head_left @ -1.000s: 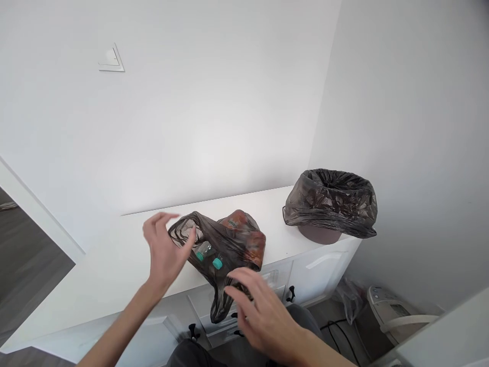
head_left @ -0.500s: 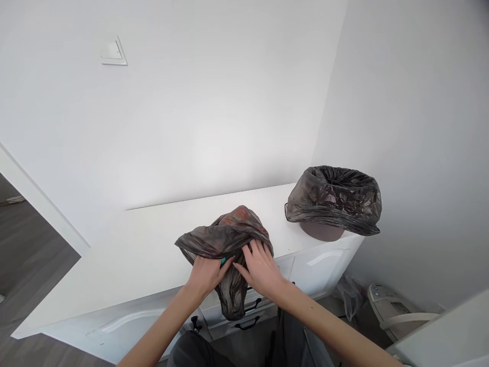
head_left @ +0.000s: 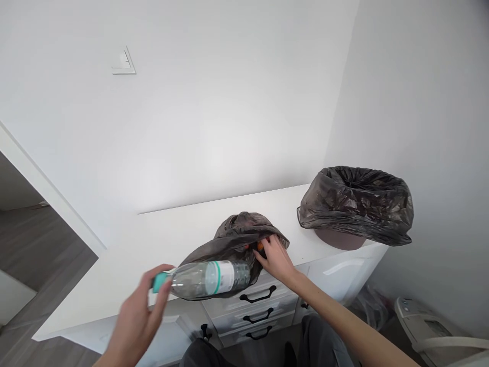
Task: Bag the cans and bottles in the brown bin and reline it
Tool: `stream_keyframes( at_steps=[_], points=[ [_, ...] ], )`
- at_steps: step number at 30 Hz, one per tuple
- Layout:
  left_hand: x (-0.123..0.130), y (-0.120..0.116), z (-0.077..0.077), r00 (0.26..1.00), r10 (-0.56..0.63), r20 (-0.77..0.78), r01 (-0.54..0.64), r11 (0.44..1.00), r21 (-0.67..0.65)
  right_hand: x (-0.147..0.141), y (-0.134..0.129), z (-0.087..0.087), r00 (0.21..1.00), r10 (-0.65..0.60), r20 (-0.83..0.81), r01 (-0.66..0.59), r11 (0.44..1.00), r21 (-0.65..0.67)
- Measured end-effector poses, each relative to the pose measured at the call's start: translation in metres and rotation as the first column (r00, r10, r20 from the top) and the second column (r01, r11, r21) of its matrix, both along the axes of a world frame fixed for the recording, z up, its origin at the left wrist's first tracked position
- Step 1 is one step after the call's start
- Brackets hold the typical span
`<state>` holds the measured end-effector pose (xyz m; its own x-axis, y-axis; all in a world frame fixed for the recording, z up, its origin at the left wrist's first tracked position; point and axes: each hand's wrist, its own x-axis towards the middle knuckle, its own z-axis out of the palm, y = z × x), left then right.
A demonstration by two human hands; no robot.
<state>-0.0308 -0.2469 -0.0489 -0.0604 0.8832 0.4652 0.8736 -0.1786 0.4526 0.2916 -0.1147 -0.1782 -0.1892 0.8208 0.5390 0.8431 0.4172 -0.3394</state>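
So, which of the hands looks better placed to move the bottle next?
Left, I'd judge: the left hand grips the bottle at its teal cap, while the right hand is at the dark bag, off the bottle.

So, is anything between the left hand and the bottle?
Nothing visible: the left hand grips the bottle directly at its cap. The bag shows behind the bottle; whether the base is partly inside it, I can't tell.
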Motion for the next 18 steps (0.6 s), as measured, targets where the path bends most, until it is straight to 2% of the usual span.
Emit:
stream_keyframes(
  at_steps=[2, 4, 6, 8, 10, 13, 18],
  points=[
    [-0.013, -0.009, 0.025, 0.984, 0.157, 0.079, -0.164, 0.982, 0.096, -0.002, 0.014, -0.004, 1.000, 0.011, -0.025, -0.011, 1.000, 0.010],
    [-0.026, -0.006, 0.048, 0.952, 0.264, 0.153, -0.290, 0.938, 0.189, -0.001, 0.026, -0.009, 0.997, 0.012, -0.076, -0.011, 1.000, 0.016],
    [-0.041, 0.008, 0.067, 0.922, 0.345, 0.175, -0.377, 0.903, 0.205, 0.001, 0.034, -0.014, 0.991, -0.002, -0.132, 0.003, 1.000, 0.006],
    [-0.054, 0.031, 0.079, 0.909, 0.400, 0.116, -0.415, 0.894, 0.168, 0.003, 0.038, -0.020, 0.985, -0.016, -0.169, 0.014, 1.000, -0.010],
    [-0.064, 0.059, 0.086, 0.916, 0.402, 0.018, -0.401, 0.908, 0.122, 0.004, 0.040, -0.023, 0.982, -0.014, -0.186, 0.012, 1.000, -0.009],
    [-0.073, 0.099, 0.088, 0.937, 0.334, -0.100, -0.331, 0.943, 0.045, 0.005, 0.041, -0.025, 0.979, -0.005, -0.203, 0.007, 1.000, 0.010],
    [-0.087, 0.146, 0.086, 0.933, 0.323, -0.156, -0.332, 0.943, -0.031, 0.006, 0.043, -0.023, 0.975, 0.018, -0.220, -0.012, 0.999, 0.032]
  ],
)
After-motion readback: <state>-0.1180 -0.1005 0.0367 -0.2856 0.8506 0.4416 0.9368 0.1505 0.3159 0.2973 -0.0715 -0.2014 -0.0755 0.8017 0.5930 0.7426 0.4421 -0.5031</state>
